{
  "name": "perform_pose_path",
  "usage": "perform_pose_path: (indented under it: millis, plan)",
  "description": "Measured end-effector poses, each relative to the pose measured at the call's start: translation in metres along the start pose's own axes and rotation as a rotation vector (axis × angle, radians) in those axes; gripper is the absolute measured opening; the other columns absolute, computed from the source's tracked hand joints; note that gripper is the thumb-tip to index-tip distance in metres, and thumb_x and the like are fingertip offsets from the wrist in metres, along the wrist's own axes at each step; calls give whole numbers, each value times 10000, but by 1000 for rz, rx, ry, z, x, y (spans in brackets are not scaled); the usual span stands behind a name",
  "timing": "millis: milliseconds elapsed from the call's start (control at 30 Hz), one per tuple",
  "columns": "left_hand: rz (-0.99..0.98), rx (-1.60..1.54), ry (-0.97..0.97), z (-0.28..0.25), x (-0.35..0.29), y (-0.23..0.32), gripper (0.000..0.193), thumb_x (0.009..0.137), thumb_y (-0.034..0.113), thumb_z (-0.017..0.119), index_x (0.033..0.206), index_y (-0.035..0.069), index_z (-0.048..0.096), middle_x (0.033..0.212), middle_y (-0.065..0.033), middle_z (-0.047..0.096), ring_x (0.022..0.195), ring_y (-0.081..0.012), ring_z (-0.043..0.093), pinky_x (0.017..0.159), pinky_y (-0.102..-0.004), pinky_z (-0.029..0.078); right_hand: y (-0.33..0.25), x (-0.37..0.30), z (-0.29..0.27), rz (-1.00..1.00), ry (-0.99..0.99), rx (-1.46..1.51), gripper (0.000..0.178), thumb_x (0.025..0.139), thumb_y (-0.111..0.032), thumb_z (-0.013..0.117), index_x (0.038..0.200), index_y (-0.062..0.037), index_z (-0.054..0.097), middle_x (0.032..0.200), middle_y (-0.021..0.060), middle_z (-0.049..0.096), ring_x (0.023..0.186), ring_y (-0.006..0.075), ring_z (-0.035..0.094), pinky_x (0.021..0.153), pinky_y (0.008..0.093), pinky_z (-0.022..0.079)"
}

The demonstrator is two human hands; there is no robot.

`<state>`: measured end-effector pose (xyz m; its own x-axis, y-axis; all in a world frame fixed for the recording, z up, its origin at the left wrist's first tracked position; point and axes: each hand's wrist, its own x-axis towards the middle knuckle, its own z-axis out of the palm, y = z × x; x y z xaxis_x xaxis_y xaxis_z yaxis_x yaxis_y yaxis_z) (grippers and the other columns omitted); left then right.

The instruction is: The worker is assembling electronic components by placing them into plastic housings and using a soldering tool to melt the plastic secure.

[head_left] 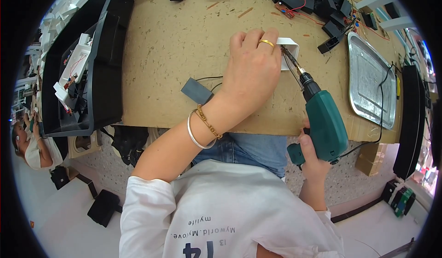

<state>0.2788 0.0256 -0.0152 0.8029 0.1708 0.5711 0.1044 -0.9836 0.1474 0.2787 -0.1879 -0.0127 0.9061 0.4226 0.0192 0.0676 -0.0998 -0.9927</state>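
My left hand [253, 69] is closed over a white plastic housing [289, 41] on the table, steadying it from its left side. In my right hand [314, 159] is a green soldering gun [327, 124], my fingers wrapped round its handle. Its dark tip, with a thin feed tube alongside, reaches into the open side of the housing. What the tip touches inside is hidden by my left fingers. A small dark grey box [196, 91] with a black lead lies beside my left wrist; the lead runs under my hand.
A black crate [108, 69] at the left holds white housings with wires. Black boxes and circuit boards [317, 2] lie heaped at the far right. A metal tray [368, 85] rests at the right, a black cable across it. Another person [37, 145] sits at far left.
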Motion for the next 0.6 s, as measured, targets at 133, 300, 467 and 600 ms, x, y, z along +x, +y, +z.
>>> perform_pose_path:
  millis: [133, 300, 467, 600]
  plan:
    - [7, -15, 16, 1, 1, -1, 90, 782, 84, 591, 800, -4, 585, 1071, -78, 543, 980, -240, 514, 846, -395, 372, 0, 2, -6, 11, -60, -51, 286, 787, -80, 664, 1038, 23, 575, 920, 83, 609, 737, 127, 563, 681, 260, 460]
    - [3, -13, 2, 0, 0, 0, 93, 775, 83, 593, 805, -5, 589, 1068, -79, 544, 979, -238, 515, 842, -390, 376, -2, 1, -4, 1, -50, -87, 320, 804, -100, 642, 1083, 25, 551, 947, 97, 594, 714, 118, 553, 646, 254, 460]
    - [7, 3, -4, -1, 0, 0, 99, 769, 85, 595, 796, -9, 588, 1061, -78, 545, 979, -236, 515, 836, -386, 380, -3, -1, -6, 45, -55, -71, 311, 807, -113, 639, 1074, 22, 553, 944, 100, 589, 711, 127, 541, 648, 259, 457]
    - [7, -7, -1, 0, 0, 0, 98, 771, 86, 591, 788, -11, 588, 1056, -80, 547, 978, -235, 517, 834, -384, 381, -2, 2, -8, 18, -125, -79, 314, 807, -113, 638, 1078, 20, 550, 932, 98, 582, 717, 128, 539, 652, 260, 455]
